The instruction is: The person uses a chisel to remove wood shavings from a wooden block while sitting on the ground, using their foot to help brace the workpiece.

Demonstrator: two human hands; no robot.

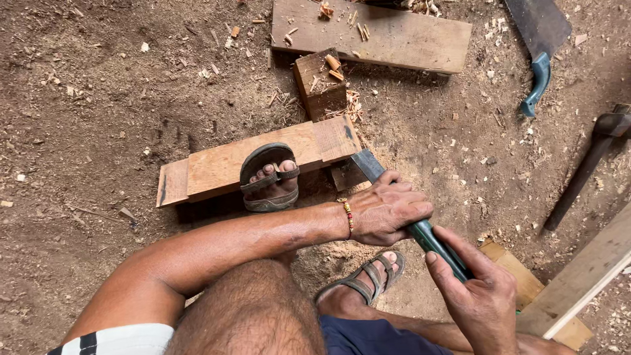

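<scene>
Saw (420, 227) — gripped by its green handle in both hands, the right hand (480, 296) closed around the near end, the left hand (389, 213) clamped further up near the blade. Its blade is set against the end of a plank (217, 167), which is pinned to the dirt floor (85, 118) by a sandalled foot (269, 181). A stiff, moderately light tool is judged, best held at the handle. Beyond lie a wood block (320, 82), a wider board (394, 36), a second saw (539, 39) — no containers are seen.
</scene>
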